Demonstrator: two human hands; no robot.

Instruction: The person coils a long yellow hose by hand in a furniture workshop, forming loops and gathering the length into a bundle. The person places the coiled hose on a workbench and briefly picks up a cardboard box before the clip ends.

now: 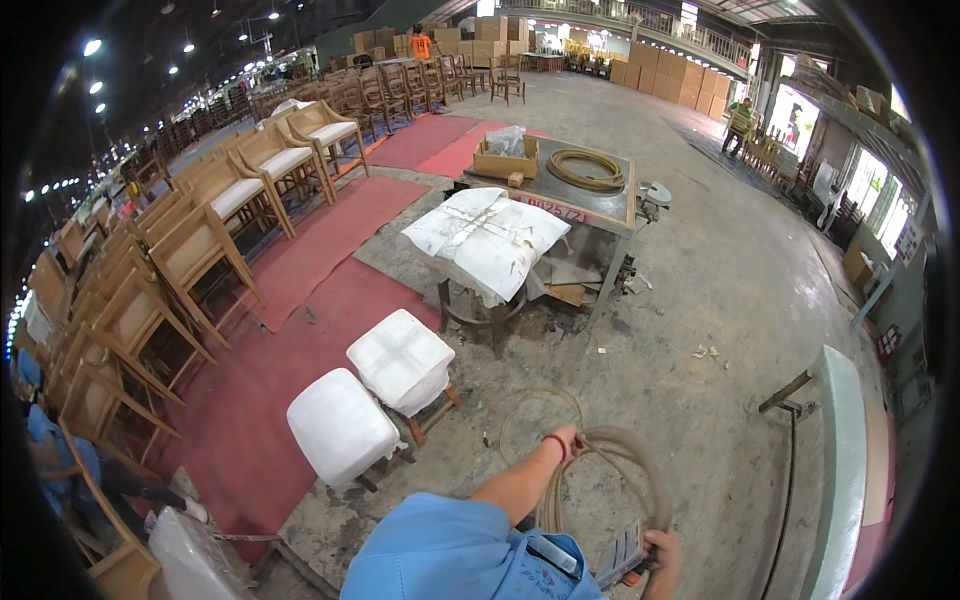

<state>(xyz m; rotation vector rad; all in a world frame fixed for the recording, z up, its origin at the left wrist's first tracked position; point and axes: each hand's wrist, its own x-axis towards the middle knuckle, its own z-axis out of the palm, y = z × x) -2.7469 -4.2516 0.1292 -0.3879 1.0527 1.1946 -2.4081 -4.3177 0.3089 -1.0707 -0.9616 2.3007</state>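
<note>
A coil of translucent, yellowish-brown hose hangs in several loops before me. My left hand, with a red band at the wrist, is closed around the far left part of the coil. At the near right end of the loops, my right hand is curled closed around the hose. Beside its fingers is a grey, boxy metal tool with an orange bit below; its kind is unclear, and I cannot tell whether this hand grips it too. A thinner loop of hose reaches out past my left hand.
Two white-covered stools stand left of my arm. Ahead is a metal workbench with another hose coil, next to a white sack-like cushion. Wooden chairs line the red mats. A pale padded rail stands at right.
</note>
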